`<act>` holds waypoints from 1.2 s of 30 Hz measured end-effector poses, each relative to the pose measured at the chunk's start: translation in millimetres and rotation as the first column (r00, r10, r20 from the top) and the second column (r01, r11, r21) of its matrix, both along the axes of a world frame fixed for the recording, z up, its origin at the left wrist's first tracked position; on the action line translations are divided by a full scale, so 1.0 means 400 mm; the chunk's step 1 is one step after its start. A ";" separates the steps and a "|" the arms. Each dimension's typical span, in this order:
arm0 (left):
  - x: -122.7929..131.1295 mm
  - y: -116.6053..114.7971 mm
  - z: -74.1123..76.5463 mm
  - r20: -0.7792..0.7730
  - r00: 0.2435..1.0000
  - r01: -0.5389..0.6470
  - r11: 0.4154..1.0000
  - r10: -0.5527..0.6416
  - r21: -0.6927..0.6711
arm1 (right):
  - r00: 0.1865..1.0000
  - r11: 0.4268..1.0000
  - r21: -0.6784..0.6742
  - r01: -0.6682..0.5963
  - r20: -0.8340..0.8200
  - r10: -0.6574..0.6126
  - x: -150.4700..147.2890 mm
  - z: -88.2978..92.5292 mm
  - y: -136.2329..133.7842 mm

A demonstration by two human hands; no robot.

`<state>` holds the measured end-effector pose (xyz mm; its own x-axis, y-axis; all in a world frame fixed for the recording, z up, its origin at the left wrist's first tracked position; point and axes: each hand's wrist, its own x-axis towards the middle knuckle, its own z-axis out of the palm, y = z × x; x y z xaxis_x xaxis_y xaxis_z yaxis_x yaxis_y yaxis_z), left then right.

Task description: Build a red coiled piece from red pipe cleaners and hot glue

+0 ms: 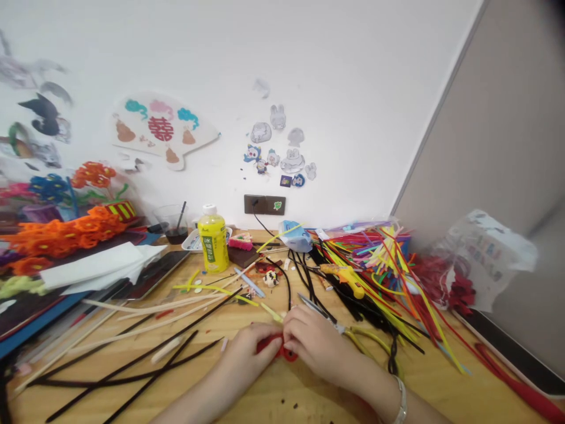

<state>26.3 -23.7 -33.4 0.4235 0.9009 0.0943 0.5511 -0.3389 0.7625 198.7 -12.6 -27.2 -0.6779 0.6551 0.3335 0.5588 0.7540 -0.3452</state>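
Observation:
Near the front middle of the table, my left hand is closed around a small red craft piece that looks like bent pipe cleaner. Fingers of my right hand pinch the same piece from the other side. Most of it is hidden behind the fingers, and a small dark spot shows on its lower right. Just beyond my right hand lie scissors or pliers with yellow handles, their metal blades pointing away to the left.
Black pipe cleaners and cream ones spread across the left. A yellow drink bottle stands at the back beside a cup of dark liquid. A yellow glue gun and a colourful pipe-cleaner bundle lie right. Orange flowers sit far left.

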 end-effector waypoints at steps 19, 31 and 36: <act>-0.005 0.009 -0.010 0.005 1.000 -0.016 1.000 0.017 -0.025 | 0.999 0.999 0.010 0.039 -0.039 -0.039 0.006 -0.005 0.009; -0.004 0.007 -0.008 -0.034 0.999 -0.020 1.000 0.020 0.001 | 0.999 0.999 0.049 0.001 0.047 -0.003 0.014 -0.012 0.020; -0.002 0.007 -0.011 -0.030 1.000 -0.009 1.000 0.009 0.006 | 1.000 0.999 0.031 0.012 -0.010 -0.012 0.016 -0.004 0.018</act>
